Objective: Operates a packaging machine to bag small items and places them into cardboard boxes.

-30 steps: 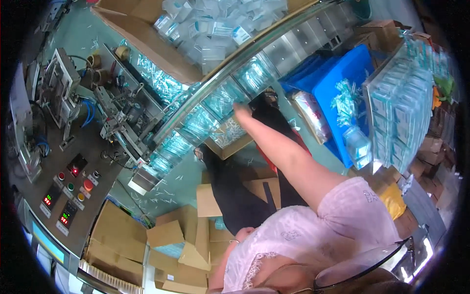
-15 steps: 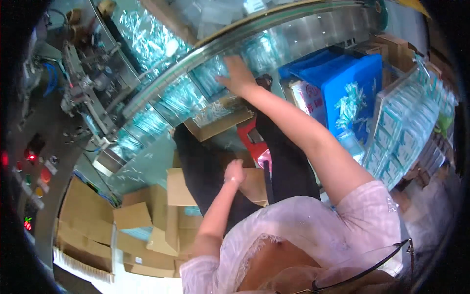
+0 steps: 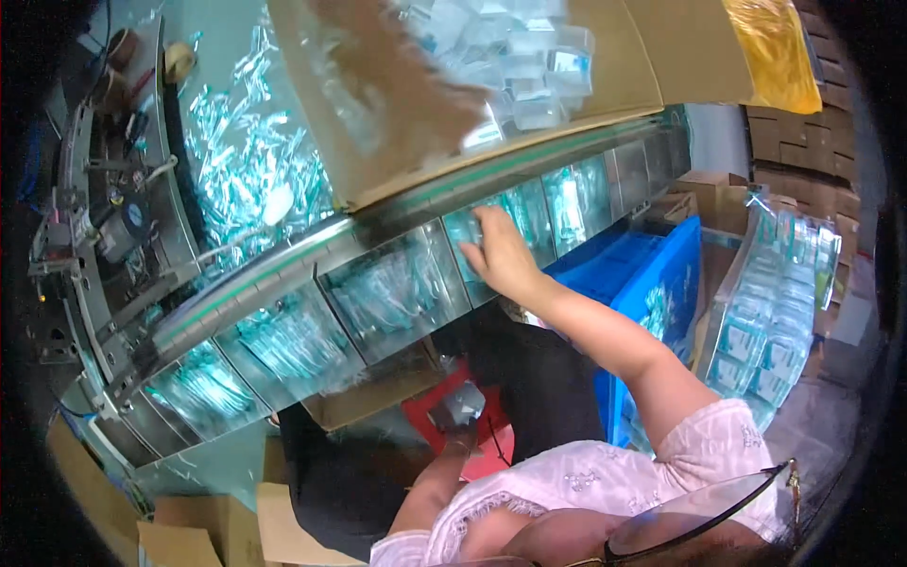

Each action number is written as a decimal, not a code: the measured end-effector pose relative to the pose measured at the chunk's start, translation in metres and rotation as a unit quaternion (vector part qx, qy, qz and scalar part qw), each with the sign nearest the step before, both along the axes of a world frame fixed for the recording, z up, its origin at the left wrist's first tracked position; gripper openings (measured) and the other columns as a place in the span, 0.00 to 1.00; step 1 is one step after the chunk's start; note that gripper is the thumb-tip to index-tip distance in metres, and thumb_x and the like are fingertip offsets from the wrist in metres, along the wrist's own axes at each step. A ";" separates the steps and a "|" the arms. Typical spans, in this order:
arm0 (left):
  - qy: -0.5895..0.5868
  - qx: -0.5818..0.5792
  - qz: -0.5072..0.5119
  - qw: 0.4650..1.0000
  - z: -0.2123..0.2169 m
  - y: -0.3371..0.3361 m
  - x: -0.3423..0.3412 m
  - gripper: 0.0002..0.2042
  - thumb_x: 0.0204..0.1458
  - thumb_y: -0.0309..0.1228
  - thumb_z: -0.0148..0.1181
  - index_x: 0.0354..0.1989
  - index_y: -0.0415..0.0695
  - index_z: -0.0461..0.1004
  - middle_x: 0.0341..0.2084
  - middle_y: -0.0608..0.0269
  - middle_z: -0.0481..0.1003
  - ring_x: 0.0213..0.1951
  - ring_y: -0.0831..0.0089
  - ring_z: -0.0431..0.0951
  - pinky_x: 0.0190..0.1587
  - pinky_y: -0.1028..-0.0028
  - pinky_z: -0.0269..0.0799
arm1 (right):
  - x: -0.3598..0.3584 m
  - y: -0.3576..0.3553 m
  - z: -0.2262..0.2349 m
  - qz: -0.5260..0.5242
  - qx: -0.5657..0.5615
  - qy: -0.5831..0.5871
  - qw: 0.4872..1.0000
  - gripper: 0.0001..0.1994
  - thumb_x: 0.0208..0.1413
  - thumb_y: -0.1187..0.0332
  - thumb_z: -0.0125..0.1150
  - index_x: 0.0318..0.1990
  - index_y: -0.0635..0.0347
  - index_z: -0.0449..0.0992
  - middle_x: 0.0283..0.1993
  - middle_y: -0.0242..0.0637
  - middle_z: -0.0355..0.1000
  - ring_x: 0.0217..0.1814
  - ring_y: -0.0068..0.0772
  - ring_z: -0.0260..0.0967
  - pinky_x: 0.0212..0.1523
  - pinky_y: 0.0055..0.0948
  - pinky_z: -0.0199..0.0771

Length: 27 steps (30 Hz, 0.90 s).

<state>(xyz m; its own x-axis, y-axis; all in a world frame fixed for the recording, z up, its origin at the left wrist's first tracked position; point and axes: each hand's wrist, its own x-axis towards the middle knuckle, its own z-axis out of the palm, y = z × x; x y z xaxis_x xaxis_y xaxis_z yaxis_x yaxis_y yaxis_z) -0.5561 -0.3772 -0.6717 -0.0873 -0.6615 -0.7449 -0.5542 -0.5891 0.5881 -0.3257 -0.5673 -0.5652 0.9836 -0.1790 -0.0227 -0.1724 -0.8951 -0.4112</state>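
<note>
Fingers of your right hand (image 3: 510, 260) curve over one compartment (image 3: 482, 291) (grip unclear; left hand (image 3: 459, 438) likewise); neighbouring compartments (image 3: 351, 340) hold teal packets (image 3: 283, 342), loose ones (image 3: 246, 156) remain.

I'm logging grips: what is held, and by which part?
Left hand: apparently a clear plastic item, by its near end. Right hand: cannot tell.

The person's right hand (image 3: 510, 260) hides part of the teal packets (image 3: 522, 215) in the conveyor (image 3: 631, 170) compartment beneath it, so contact there cannot be told. The left hand (image 3: 457, 438) is dark and blurred, its hold on the clear object (image 3: 463, 404) beside it unclear. The upper edge cuts off the large cardboard box (image 3: 690, 47), its left part smeared, and the yellow bag (image 3: 779, 57).
</note>
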 end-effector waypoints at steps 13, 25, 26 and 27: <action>0.058 0.057 0.081 0.993 -0.010 0.061 -0.009 0.24 0.44 0.40 0.50 0.49 0.43 0.61 0.49 0.49 0.59 0.50 0.58 0.59 0.52 0.66 0.55 | 0.008 0.002 0.044 0.004 0.011 -0.133 0.991 0.22 0.35 0.66 0.61 0.42 0.60 0.65 0.43 0.43 0.61 0.45 0.45 0.58 0.42 0.37 0.58; -0.020 0.028 0.399 0.916 0.008 0.093 0.018 0.20 0.45 0.39 0.47 0.46 0.41 0.64 0.43 0.48 0.66 0.44 0.57 0.67 0.50 0.65 0.58 | 0.151 -0.004 0.031 0.005 -0.025 -0.018 1.000 0.16 0.46 0.59 0.51 0.38 0.60 0.70 0.43 0.48 0.64 0.44 0.48 0.61 0.44 0.40 0.60; -0.016 0.019 0.407 0.913 0.015 0.098 0.017 0.20 0.45 0.38 0.47 0.46 0.41 0.64 0.42 0.48 0.67 0.44 0.57 0.68 0.50 0.65 0.58 | 0.149 0.004 0.031 0.011 -0.020 -0.031 0.999 0.16 0.46 0.59 0.51 0.38 0.60 0.70 0.43 0.48 0.64 0.44 0.48 0.61 0.44 0.40 0.60; -0.015 0.006 0.413 0.911 0.031 0.102 0.023 0.20 0.46 0.38 0.47 0.46 0.41 0.65 0.42 0.48 0.68 0.43 0.57 0.68 0.49 0.65 0.58 | 0.148 0.006 0.035 0.027 0.045 -0.226 0.973 0.14 0.46 0.62 0.51 0.37 0.61 0.69 0.41 0.46 0.64 0.42 0.46 0.61 0.43 0.38 0.60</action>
<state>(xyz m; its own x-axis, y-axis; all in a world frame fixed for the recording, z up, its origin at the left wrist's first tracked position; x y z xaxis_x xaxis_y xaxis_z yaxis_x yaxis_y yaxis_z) -0.5328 -0.2751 -0.6410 0.4558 -0.4841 -0.7470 0.0650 -0.8189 0.5703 -0.1779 -0.5614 -0.5299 0.9050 -0.1444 0.4001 0.0900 -0.8543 -0.5119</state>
